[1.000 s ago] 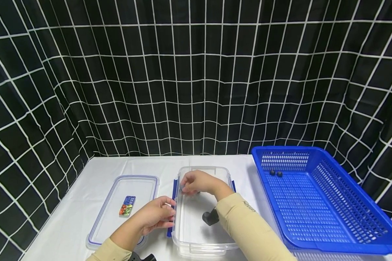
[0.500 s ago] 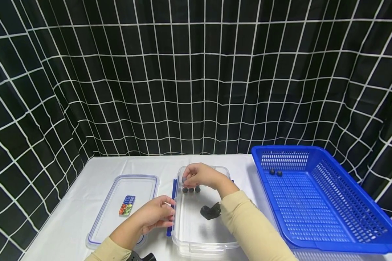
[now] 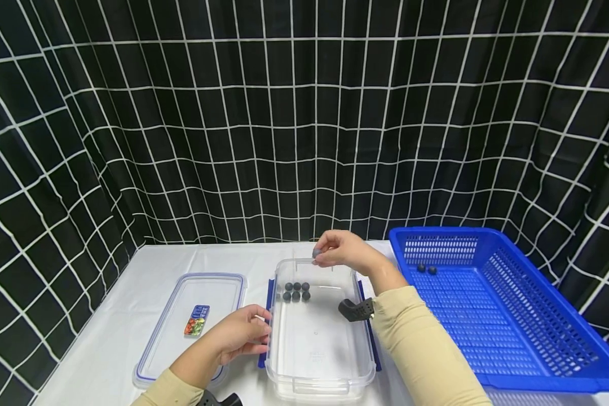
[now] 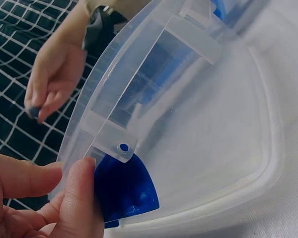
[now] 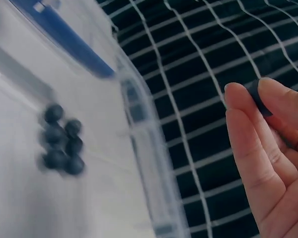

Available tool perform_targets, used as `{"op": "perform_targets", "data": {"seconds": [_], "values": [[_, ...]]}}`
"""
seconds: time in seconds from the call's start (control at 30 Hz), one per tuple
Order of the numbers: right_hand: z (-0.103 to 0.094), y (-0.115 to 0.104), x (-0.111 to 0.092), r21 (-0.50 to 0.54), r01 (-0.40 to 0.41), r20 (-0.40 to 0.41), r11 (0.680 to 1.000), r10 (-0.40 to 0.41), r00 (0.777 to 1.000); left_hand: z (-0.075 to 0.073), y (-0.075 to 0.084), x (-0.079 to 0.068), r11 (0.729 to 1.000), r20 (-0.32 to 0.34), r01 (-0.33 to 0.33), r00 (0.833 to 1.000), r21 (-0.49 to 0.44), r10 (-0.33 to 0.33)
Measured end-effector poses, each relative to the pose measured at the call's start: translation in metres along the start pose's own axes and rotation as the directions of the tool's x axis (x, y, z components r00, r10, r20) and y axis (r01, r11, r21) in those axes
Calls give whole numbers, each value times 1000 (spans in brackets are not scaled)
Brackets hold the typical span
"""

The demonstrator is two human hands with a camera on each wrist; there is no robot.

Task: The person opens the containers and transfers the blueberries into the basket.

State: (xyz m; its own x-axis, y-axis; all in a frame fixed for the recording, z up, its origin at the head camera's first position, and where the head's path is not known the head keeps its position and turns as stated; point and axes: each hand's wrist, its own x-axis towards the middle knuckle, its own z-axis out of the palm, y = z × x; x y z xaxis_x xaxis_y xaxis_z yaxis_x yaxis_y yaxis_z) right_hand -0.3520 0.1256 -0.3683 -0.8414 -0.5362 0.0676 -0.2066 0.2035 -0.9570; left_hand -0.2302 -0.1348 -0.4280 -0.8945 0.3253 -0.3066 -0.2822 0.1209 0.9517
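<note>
My right hand (image 3: 347,251) pinches a small dark blue-grey ball (image 3: 317,253) between thumb and fingertips, above the far rim of a clear plastic box (image 3: 321,382). The right wrist view also shows that ball (image 5: 260,100), partly hidden by the fingers. On the box floor, toward its far left, several matching balls (image 3: 296,286) sit in two short rows. My left hand (image 3: 243,332) rests at the box's left side, its fingers touching beside a blue latch (image 4: 126,188) that hangs down.
A clear lid (image 3: 223,307) with a blue seal and a picture label lies left of the box. At the right stands a blue perforated basket (image 3: 479,321) with two dark balls (image 3: 427,269) in its far left corner. A black gridded curtain (image 3: 304,141) hangs behind.
My right hand has lifted a ball from inside the box and moved away and to the right, over the far rim. The rows of balls have come into view. My left hand stays put.
</note>
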Motion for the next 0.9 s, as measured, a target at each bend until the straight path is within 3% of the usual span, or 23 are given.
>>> {"op": "perform_targets", "data": {"seconds": [0.43,0.67,0.9], "values": [[-73,-1,-35,18,17,-141,1000,-15,990,-1,1,0,1000,-6,1,1000,11,-1],[-113,8,-62,-35,-38,-243,999,28,970,-2,-1,2,1000,0,-1,1000,7,1],[-150,27,-97,-32,-94,-284,995,81,955,-1,-1,1,1000,-4,4,1000,18,-4]]}}
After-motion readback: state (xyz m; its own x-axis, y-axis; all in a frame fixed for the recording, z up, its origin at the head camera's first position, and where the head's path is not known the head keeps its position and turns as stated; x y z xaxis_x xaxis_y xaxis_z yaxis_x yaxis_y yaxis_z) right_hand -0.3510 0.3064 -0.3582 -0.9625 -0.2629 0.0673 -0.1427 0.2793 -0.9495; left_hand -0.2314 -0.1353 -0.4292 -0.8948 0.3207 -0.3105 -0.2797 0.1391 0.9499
